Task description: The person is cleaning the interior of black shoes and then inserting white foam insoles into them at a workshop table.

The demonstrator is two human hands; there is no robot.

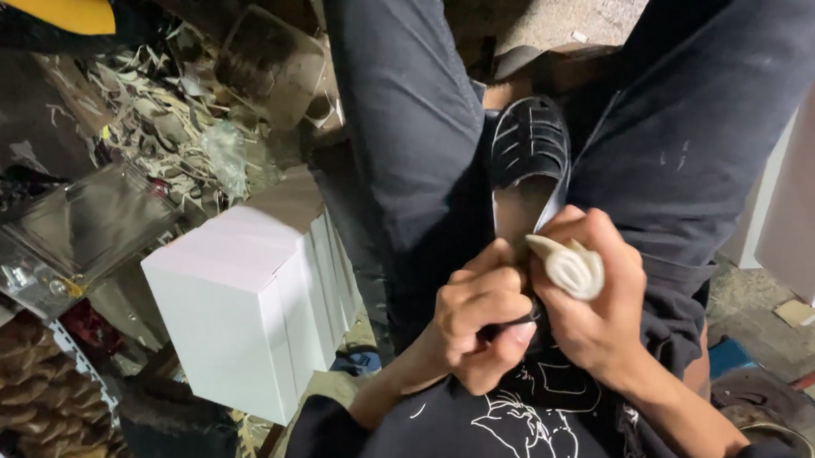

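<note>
the left hand (477, 321) sits closest to the person's chest, its grip closed around the heel end of a black woven shoe (528, 161), fingers curled tight over the rear edge. just beside it and touching it, the right hand (599, 304) has its grip closed on a rolled cream-coloured cloth (568, 265), the roll pressed against the shoe's opening. the shoe lies in the lap between the two dark trouser legs (404, 117), toe pointing away from the body, its pale insole visible ahead of the hands. to the person's left, near the knee, stands a stack of plain white boxes (246, 300), upright and close together. further left lies a clear plastic box (73, 230), tilted, with coiled brown rope (18, 385) below it. beyond these, the floor (163, 114) carries a scatter of pale offcuts and scraps. more white boxes (814, 195) stand on the right side, well apart from the hands.
</note>
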